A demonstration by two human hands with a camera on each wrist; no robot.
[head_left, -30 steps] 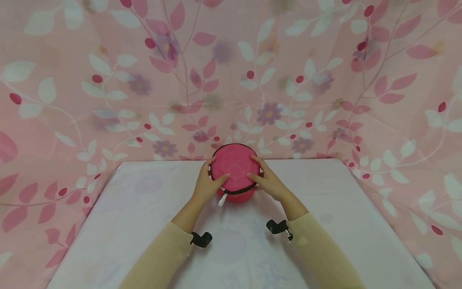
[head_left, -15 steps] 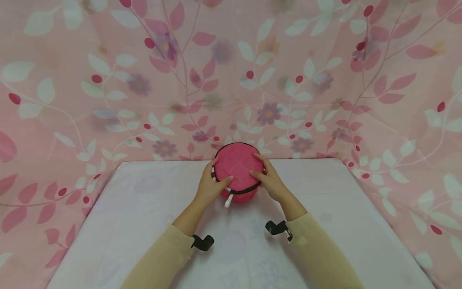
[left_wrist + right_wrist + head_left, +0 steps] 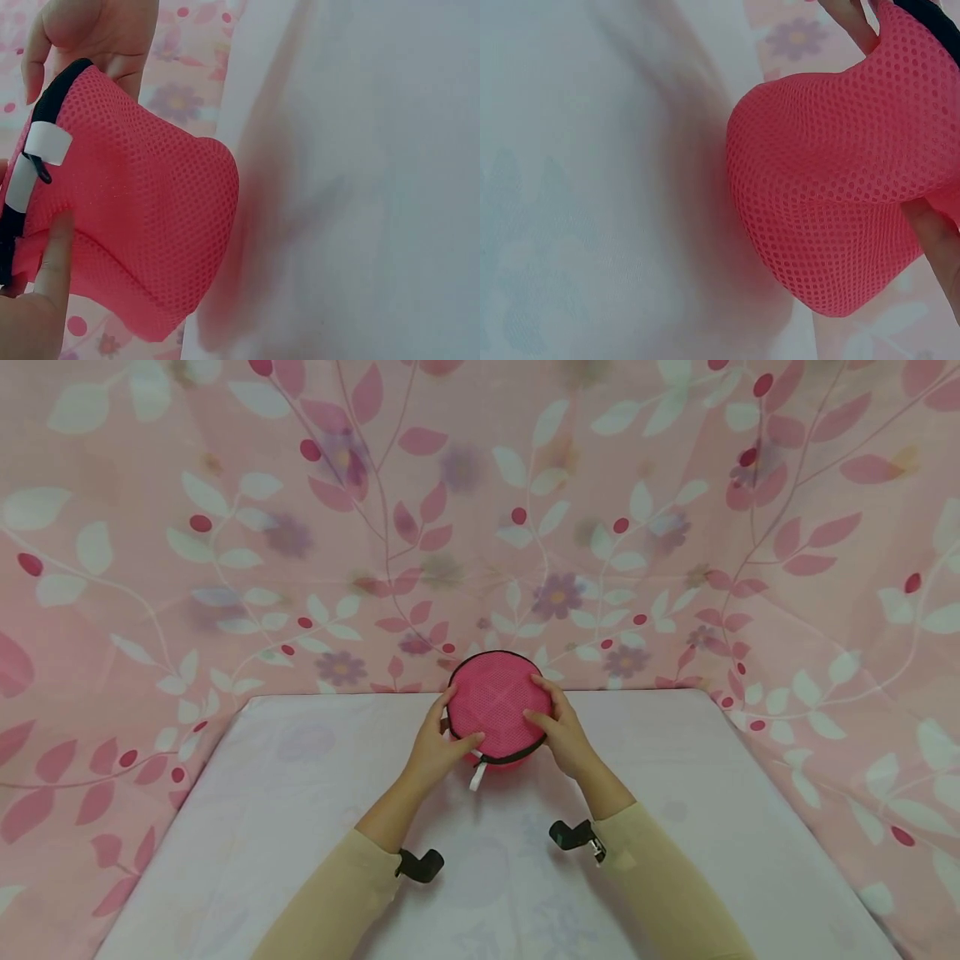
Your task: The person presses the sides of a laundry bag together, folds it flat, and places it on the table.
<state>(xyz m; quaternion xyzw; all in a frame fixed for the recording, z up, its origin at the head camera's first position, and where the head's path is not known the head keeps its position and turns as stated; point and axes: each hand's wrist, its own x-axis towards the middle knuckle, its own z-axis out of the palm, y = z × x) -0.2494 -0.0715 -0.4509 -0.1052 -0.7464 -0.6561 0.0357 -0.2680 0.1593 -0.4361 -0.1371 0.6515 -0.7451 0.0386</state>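
Observation:
A round pink mesh laundry bag with black edging is held between both hands over the table, its flat round face turned up towards the head camera. My left hand grips its left side, thumb across the top face. On the opposite side my right hand holds the rim in the same way. A white zip tab hangs from the near edge. In the left wrist view the soft mesh body bulges below the black band, with a finger pressed against it. The right wrist view shows creased mesh above its shadow.
A white cloth covers the table. Behind it and at both sides hangs a pink floral curtain. Small black wrist cameras jut inward from the sleeves.
Both hands have shifted the laundry bag slightly to the right and then raised it a little. Less of its lower body shows beneath the rim now.

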